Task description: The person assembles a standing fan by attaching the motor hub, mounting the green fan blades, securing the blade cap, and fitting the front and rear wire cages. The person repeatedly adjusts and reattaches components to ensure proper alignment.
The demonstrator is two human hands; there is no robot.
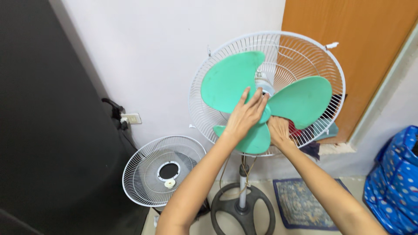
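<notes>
The left hand (247, 116) lies flat and open on the hub of the green fan blade (265, 100), fingers spread, gripping nothing; the right hand (278, 130) is closed on a red cloth (295, 129) pressed to the blade's lower right; the blade sits in the rear grille (305, 52) atop the fan stand (243, 182); the detached front grille (163, 169) leans against the wall at lower left.

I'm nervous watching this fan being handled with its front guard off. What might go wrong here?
A plug sits by the wall socket; whether it is the fan's is unclear. If it is, the green blades could spin against the left hand and right hand. The cloth might snag. The front guard leaning on the wall may topple.
</notes>
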